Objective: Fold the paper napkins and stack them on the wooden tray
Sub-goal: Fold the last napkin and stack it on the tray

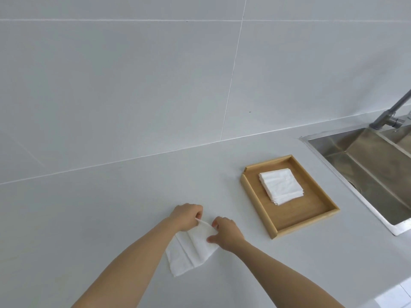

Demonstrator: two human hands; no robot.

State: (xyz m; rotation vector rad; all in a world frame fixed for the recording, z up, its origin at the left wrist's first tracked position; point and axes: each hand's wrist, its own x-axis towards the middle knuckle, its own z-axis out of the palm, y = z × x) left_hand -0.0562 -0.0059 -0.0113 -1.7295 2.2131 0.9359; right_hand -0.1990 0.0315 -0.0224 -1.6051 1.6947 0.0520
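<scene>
A white paper napkin (pixel 191 250) lies on the grey counter in front of me, with a crease down its middle. My left hand (pixel 186 216) pinches its far corner and lifts that corner a little. My right hand (pixel 225 233) grips the napkin's right edge between thumb and fingers. To the right stands the wooden tray (pixel 295 221), holding a neat stack of folded napkins (pixel 280 185) in its far half. Both hands are well left of the tray.
A steel sink (pixel 364 161) is set into the counter just right of the tray, with a grey tap (pixel 391 112) behind it. A tiled wall runs along the back of the counter (pixel 111 207). The counter's front edge shows at bottom right.
</scene>
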